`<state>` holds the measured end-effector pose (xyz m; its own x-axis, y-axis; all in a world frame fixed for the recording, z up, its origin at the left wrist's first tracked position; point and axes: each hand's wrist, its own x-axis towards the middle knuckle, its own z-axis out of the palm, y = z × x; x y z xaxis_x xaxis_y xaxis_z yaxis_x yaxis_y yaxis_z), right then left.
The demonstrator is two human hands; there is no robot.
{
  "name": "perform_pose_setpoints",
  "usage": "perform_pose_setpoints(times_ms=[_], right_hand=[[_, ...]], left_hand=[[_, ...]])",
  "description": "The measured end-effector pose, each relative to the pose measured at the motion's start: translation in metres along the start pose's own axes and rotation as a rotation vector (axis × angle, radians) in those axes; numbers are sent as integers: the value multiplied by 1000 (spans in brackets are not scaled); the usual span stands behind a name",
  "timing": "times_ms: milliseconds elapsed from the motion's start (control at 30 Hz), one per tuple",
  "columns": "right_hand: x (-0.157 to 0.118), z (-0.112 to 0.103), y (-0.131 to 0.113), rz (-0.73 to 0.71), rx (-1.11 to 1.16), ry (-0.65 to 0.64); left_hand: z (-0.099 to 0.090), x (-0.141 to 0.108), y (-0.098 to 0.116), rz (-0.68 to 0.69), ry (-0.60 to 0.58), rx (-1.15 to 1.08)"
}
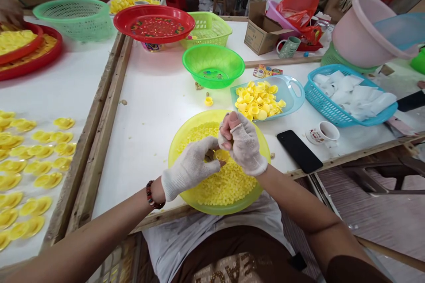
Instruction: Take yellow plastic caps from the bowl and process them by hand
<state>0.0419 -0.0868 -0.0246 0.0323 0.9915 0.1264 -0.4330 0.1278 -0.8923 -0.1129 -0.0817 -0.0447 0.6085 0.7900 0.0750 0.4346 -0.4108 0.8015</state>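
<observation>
The yellow cup (pixel 222 155) looks light and thin-walled, likely stiff enough to keep its shape but easy to dent if squeezed hard. Its smooth face may slide against glove cloth, so a gentle pinch at the rim with bare fingertips should suit it best. It is above the yellow bowl (pixel 172 163) of beads (pixel 229 188), which reaches past the table's (pixel 142 132) front edge. The left hand (pixel 192 166) is narrow, thumb and fingers closed around the cup's side. The right hand (pixel 245 142) is curled just beside it, fingers drawn together over the bowl; whether they pinch anything, I cannot tell. More cups lie in the blue tray (pixel 294 97), farther from the front edge
</observation>
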Motion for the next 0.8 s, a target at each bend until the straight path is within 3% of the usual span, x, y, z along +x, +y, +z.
perform_pose_setpoints(times_ms=[133, 233, 367, 467, 633, 733, 800], right_hand=[[-4, -7, -8, 53, 24, -10], [-14, -17, -9, 112, -78, -43], [-30, -33, -1, 131, -452, -156], [-36, -41, 6, -3, -805, -323], [-39, -38, 14, -256, -1157, -607], [-44, -32, 17, -302, -1271, -697], [-47, -29, 21, -255, -1343, -783]], left_hand=[[-6, -9, -4, 95, 88, 147], [-15, -17, -5, 159, 162, 197], [-40, -27, -11, -4, 269, 142], [-82, -32, -34, -137, 418, 168], [-190, -45, -112, -518, 735, 498], [-244, -56, -158, -689, 788, 642], [-265, -62, -181, -738, 784, 649]])
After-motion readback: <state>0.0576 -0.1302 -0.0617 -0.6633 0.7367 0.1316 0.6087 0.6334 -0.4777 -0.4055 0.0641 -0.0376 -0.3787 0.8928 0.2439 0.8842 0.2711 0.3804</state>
